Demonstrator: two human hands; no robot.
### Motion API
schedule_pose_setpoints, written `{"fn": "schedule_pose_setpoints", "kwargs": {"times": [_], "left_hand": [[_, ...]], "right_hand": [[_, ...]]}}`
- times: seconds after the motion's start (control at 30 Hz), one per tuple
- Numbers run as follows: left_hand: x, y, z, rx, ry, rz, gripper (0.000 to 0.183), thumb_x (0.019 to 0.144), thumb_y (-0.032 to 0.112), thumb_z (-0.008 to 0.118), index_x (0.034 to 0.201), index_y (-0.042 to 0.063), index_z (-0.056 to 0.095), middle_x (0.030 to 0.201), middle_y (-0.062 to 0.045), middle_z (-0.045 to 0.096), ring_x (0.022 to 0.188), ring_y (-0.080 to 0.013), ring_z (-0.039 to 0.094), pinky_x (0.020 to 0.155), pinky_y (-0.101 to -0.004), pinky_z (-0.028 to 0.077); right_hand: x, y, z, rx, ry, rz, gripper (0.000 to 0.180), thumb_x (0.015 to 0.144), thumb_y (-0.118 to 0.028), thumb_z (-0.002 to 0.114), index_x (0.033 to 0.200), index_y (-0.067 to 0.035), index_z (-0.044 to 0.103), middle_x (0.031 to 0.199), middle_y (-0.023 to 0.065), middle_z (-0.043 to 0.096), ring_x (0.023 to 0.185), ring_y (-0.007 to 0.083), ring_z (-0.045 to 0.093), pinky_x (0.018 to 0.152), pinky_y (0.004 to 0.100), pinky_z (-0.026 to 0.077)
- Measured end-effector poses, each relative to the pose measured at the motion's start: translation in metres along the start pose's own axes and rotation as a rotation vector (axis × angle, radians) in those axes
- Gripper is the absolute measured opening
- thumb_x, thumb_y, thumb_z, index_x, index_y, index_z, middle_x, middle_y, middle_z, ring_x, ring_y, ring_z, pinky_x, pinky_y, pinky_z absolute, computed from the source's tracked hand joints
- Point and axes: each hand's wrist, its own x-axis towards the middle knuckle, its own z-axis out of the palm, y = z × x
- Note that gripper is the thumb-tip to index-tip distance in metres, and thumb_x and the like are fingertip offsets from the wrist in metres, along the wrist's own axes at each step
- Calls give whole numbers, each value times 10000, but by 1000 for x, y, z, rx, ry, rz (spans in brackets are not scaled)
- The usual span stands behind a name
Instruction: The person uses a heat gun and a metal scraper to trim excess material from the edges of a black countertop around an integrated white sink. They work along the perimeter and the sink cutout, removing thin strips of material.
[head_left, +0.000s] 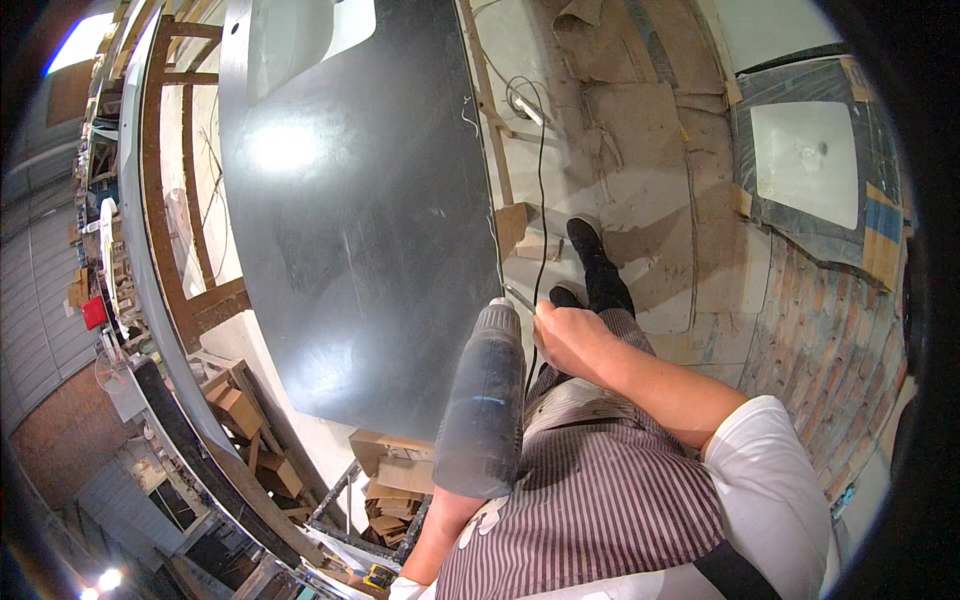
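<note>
My left hand (455, 506) is mostly hidden beneath a dark grey power tool, probably a heat gun (480, 405). It holds the tool with the silver nozzle pointing away from me, at the near right edge of a large dark countertop slab (360, 225). My right hand (566, 337) is closed around a thin metal tool (519, 297). The tip of that tool reaches the slab's edge, close beside the nozzle. Whether the tip touches the slab is unclear. Along this edge run thin pale curled strips (470, 112). A white basin (300, 45) sits in the slab's far end.
A black cable (541, 165) trails over the floor past my shoes (585, 240). Flattened cardboard (637, 180) covers the floor. Another countertop with a white sink (806, 157) stands at right. A wooden frame (172, 187) and a crate of cardboard pieces (394, 495) lie left and below.
</note>
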Motion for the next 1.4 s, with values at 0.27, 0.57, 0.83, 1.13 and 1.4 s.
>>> {"fn": "schedule_pose_setpoints", "kwargs": {"times": [0.27, 0.57, 0.83, 1.13, 1.4], "left_hand": [[-5, 1, 3, 61, 25, 36, 663, 798, 152, 716, 1380, 35, 421, 1351, -156, 501, 1231, -279, 480, 1057, -391, 356], [-10, -5, 14, -279, 54, -115, 624, 782, 144, 724, 1330, 1, 463, 1302, -176, 515, 1172, -293, 500, 1016, -365, 392], [-21, -23, 16, 456, 8, 142, 566, 891, 292, 630, 1397, 138, 429, 1384, -94, 488, 1286, -269, 443, 1099, -425, 311], [-30, -34, 25, 263, 67, 140, 572, 895, 315, 616, 1405, 142, 422, 1395, -99, 478, 1297, -269, 432, 1107, -424, 300], [-36, -42, 30, 230, 47, 49, 598, 895, 332, 603, 1429, 151, 402, 1435, -95, 437, 1333, -272, 388, 1129, -424, 267]], "right_hand": [[-8, 2, 10, 4, 22, -27, 214, 917, -184, 498, 901, 30, 488, 706, 263, 620, 710, 440, 638, 630, 506, 510], [-16, 7, 21, -20, 22, -65, 213, 916, -186, 507, 906, 25, 483, 697, 246, 624, 701, 422, 645, 623, 491, 515], [-25, 5, 25, -62, 14, -88, 193, 899, -155, 498, 882, 37, 481, 685, 243, 631, 696, 412, 659, 620, 477, 530], [-29, 2, 31, -59, 17, -54, 207, 899, -155, 494, 883, 51, 489, 694, 262, 625, 698, 424, 650, 620, 494, 520], [-33, 4, 38, -64, 5, -52, 210, 897, -150, 482, 889, 59, 503, 716, 261, 643, 714, 411, 667, 640, 479, 539]]}}
